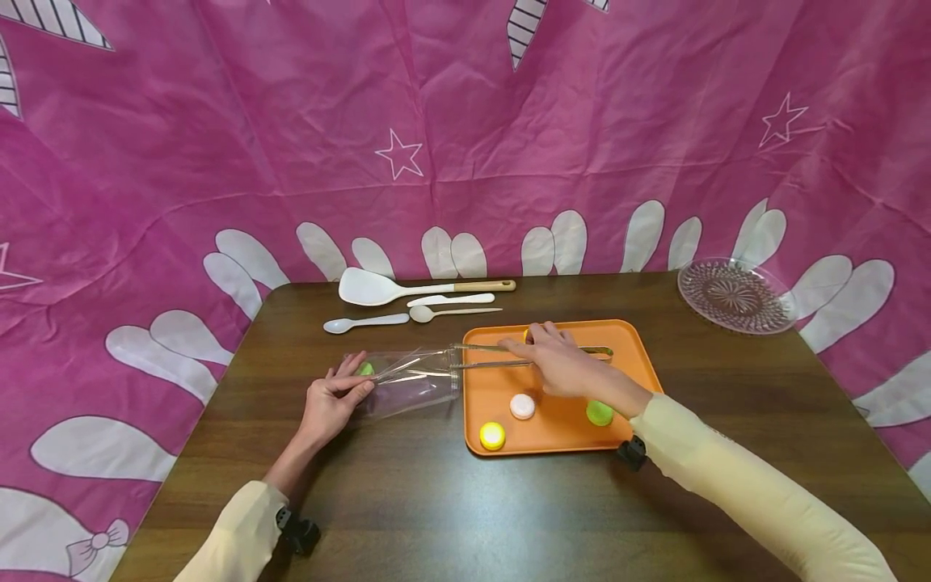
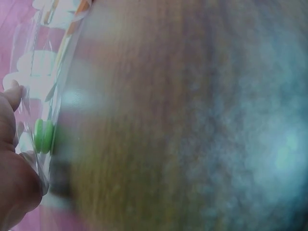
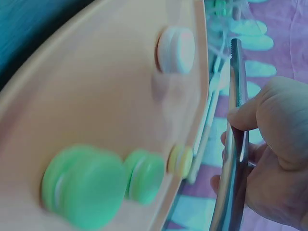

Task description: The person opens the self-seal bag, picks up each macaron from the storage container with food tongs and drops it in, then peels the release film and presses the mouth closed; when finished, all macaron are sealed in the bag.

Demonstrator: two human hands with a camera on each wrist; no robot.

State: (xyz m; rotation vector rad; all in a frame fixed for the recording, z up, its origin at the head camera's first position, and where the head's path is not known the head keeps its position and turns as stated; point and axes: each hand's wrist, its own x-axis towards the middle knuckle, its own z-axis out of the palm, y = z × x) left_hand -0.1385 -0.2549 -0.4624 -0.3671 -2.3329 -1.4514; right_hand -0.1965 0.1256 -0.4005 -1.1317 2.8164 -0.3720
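Observation:
My left hand point(image 1: 330, 408) pinches the upper film of a clear plastic bag point(image 1: 418, 388) between thumb and fingers. A green macaron point(image 2: 44, 136) lies inside the bag near its far left end. Over the orange tray point(image 1: 560, 440), my right hand point(image 1: 563, 364) grips metal tongs point(image 3: 235, 144). The tongs' tips reach the bag's mouth, apart from each other with nothing between them. On the tray are a pale pink macaron point(image 1: 522, 406), a yellow macaron point(image 1: 492, 436), a green macaron point(image 1: 600, 413) and another yellow one partly hidden by the right hand. The right wrist view shows a second green macaron point(image 3: 144, 176).
Behind the bag lie a white spatula point(image 1: 367, 288) with a wooden handle, a white knife point(image 1: 451, 300), a wooden spoon point(image 1: 422, 314) and a white spoon point(image 1: 340, 325). A clear patterned plate point(image 1: 735, 295) rests at the back right. A pink curtain point(image 1: 465, 97) hangs behind the table.

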